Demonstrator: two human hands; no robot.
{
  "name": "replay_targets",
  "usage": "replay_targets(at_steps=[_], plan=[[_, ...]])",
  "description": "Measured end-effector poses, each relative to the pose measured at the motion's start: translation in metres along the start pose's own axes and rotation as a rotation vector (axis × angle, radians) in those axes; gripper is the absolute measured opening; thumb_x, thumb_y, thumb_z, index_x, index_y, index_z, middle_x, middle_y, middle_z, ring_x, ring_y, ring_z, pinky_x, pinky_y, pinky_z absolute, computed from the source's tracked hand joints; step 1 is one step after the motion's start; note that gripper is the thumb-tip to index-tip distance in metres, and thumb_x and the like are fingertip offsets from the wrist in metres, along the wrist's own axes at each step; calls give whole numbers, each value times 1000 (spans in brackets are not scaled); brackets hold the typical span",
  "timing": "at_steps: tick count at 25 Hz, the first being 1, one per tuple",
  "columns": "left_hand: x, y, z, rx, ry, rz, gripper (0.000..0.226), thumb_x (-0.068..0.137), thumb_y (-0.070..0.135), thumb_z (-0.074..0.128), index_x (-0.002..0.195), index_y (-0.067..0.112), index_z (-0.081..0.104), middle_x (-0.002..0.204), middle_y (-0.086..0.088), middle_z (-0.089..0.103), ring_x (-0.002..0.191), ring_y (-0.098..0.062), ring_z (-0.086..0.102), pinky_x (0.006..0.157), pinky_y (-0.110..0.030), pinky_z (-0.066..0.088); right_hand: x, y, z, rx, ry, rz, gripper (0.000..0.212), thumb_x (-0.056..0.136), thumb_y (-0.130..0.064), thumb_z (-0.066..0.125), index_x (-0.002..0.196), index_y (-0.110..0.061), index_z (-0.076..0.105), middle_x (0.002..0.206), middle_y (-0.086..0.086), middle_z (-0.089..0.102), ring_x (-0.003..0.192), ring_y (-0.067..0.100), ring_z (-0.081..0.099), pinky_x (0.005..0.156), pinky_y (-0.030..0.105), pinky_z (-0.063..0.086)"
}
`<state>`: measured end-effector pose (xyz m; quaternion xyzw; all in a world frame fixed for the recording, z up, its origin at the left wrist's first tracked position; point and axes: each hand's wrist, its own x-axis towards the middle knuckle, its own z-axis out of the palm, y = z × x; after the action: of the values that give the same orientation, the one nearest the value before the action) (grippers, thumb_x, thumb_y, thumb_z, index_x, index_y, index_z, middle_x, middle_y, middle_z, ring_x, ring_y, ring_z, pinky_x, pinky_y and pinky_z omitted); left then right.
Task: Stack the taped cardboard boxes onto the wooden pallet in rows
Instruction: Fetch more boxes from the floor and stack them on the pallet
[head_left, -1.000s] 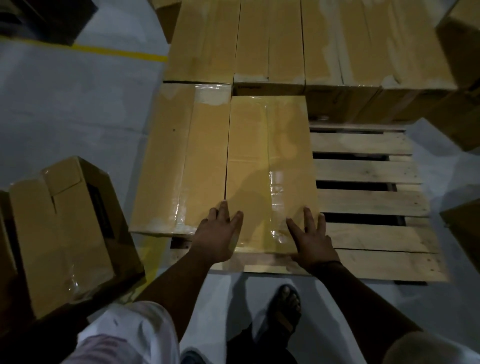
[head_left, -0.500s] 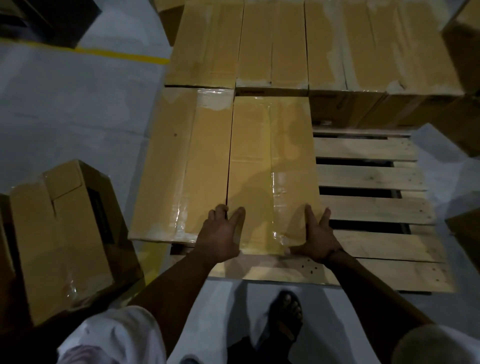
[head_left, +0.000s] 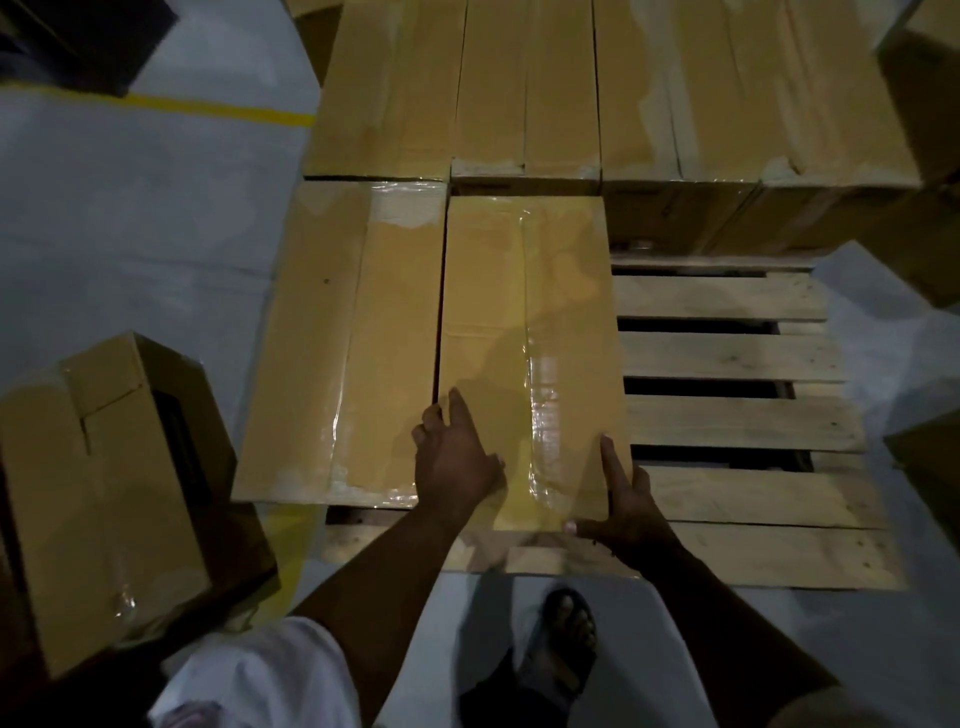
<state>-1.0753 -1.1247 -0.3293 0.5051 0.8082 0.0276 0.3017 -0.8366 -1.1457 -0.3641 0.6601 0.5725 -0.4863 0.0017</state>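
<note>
White short sleeve (head_left: 270, 670) on left arm, pale sleeve edge (head_left: 857, 714) on right. Bare: left hand (head_left: 457, 462), right hand (head_left: 631, 512), forearms. Dark open-toe sandal (head_left: 563, 649) on one foot, dark trouser leg (head_left: 488, 693) beside it.

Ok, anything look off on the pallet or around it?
The inner box, under the left hand and right hand, sits slightly nearer than its left neighbour, so their near ends are not flush. On the floor at left, a loose box stands tilted, its top flaps uneven.

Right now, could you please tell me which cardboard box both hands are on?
The front-row box, second from the left, beside the bare pallet slats: left hand and right hand both touch its near end.
</note>
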Motion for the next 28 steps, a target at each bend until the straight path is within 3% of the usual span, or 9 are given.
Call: replay_targets(at_steps=[6, 10, 13, 17, 22, 24, 26, 28], plan=[[23, -1, -8, -215, 3, -139, 117, 73, 50, 88, 160, 13, 19, 150, -19, 35, 137, -40, 35, 105, -44, 41, -5, 1, -7, 2, -11, -56, 142, 62, -52, 90, 158, -34, -13, 153, 18, 15, 139, 44, 32, 109, 51, 40], [30, -12, -1, -230, 6, -145, 91, 67, 53, 89, 136, 11, 48, 135, -15, 51, 128, -31, 41, 94, -36, 43, -8, 6, -3, 19, 18, -95, 136, 66, -43, 92, 158, -34, -8, 154, 14, 15, 141, 39, 30, 111, 46, 39], [24, -23, -2, -282, 16, -87, 79, 70, 43, 90, 133, 14, 50, 133, -11, 49, 126, -28, 45, 90, -28, 39, -11, 9, 1, 68, 48, -78, 132, 67, -39, 92, 159, -35, -4, 153, 12, 17, 140, 37, 30, 112, 46, 38], [32, -18, -15, -256, 67, -11, 84, 74, 42, 89, 142, 14, 47, 142, -12, 41, 128, -30, 45, 94, -31, 41, 5, -1, -8, -16, 70, -108, 136, 64, -47, 92, 159, -37, -4, 157, 10, 13, 142, 37, 28, 112, 51, 39], [50, -22, -22, -90, -10, -35, 90, 63, 67, 77, 134, 21, 49, 136, -9, 52, 129, -36, 42, 96, -40, 37, 12, -8, -13, -25, 36, -103, 133, 66, -46, 92, 153, -45, -8, 158, 13, 12, 143, 38, 27, 117, 51, 35], [42, -24, -21, -115, -21, -19, 79, 65, 61, 78, 126, 18, 53, 126, -7, 58, 124, -33, 47, 100, -40, 39, 11, -10, -14, -39, 15, -92, 132, 67, -46, 91, 156, -43, -7, 159, 14, 13, 143, 38, 29, 115, 47, 36], [32, -20, -20, -137, -42, 32, 55, 69, 55, 79, 106, 20, 58, 110, -2, 66, 112, -29, 60, 97, -41, 49, 14, -10, -15, -55, -5, -78, 132, 68, -47, 90, 158, -41, -7, 159, 15, 13, 144, 38, 28, 114, 44, 36], [23, -14, -13, -76, -73, 85, 53, 70, 56, 77, 106, 22, 60, 116, -5, 62, 111, -32, 61, 93, -41, 52, 17, -10, -17, -73, -18, -66, 132, 69, -46, 90, 158, -40, -7, 160, 18, 11, 146, 39, 24, 116, 45, 34]])
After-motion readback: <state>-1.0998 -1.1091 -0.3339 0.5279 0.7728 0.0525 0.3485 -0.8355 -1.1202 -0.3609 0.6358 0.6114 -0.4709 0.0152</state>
